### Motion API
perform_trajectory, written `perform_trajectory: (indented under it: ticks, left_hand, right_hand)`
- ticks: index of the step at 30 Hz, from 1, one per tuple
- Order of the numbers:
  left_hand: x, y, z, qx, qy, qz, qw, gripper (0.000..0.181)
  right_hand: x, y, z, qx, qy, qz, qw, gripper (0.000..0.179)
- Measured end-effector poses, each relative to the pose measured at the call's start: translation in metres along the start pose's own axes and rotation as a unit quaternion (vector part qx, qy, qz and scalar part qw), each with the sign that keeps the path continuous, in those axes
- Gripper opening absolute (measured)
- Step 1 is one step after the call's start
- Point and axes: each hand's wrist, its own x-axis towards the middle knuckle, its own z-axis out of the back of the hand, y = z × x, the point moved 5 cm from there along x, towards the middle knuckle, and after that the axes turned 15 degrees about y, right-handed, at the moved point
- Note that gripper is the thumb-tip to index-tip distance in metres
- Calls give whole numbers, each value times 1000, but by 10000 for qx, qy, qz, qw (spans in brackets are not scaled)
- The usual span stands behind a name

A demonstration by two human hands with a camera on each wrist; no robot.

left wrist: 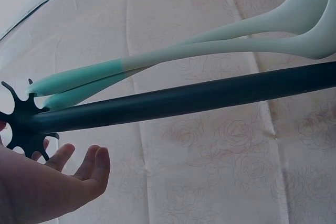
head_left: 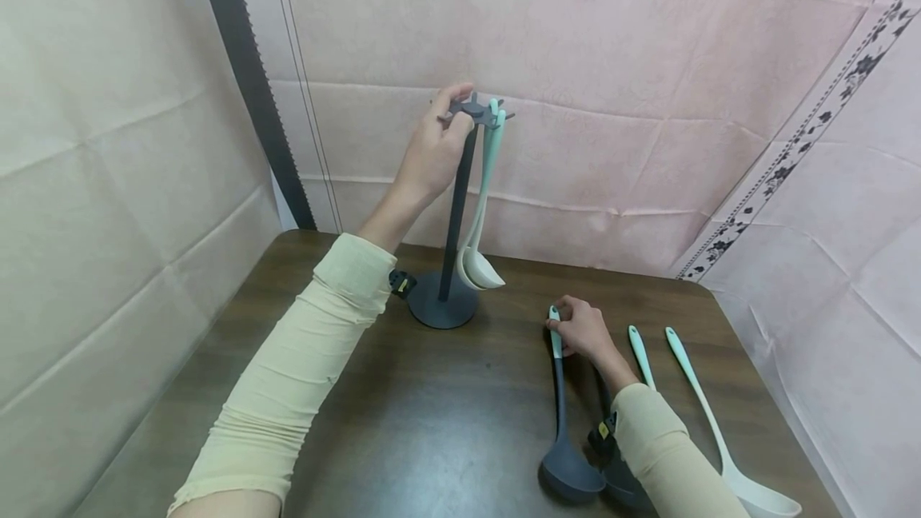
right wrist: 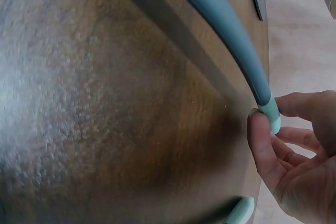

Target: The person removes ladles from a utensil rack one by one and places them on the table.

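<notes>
Pinching the mint handle end [right wrist: 270, 112] of a dark blue-grey, round-bowled ladle [head_left: 571, 470] in the right hand [head_left: 586, 332], at the right of the brown wood-grain tabletop [head_left: 403, 422]; cannot tell if touching at the bowl. Gripping the hooked crown [left wrist: 22, 123] of a dark, slim-poled, round-based stand [head_left: 458, 210] with the left hand [head_left: 435, 142], next to 2 hanging mint-and-white ladles [head_left: 479, 267]. Could lose the dark ladle to a twist, from pinching so far from the bowl. Could tip the stand by tugging unevenly up top, or dislodge the 2 hung ladles with a bump.
</notes>
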Motion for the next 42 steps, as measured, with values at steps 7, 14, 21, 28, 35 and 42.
perform_trajectory:
  ticks: [7, 14, 21, 28, 35, 42]
  left_hand:
    - [0, -2, 0, -34, -19, -10, 10000, 53]
    - [1, -4, 0, -27, -15, 21, 10000, 53]
    - [2, -4, 2, -13, -38, 4, 10000, 53]
    - [2, -4, 1, 43, -25, 33, 10000, 53]
    - [1, -1, 0, 106, -29, 95, 9999, 54]
    - [0, 1, 0, 80, -36, 135, 9999, 53]
  right_hand:
    - [1, 0, -1, -34, 63, -6, 10000, 44]
    - [0, 0, 0, -84, 79, -75, 9999, 47]
    - [2, 1, 1, -220, 103, -78, 9997, 48]
    - [3, 0, -1, -233, 184, -224, 9993, 52]
    - [2, -3, -4, -268, 280, -166, 9991, 54]
    - [-4, 0, -5, -119, 588, -236, 9979, 63]
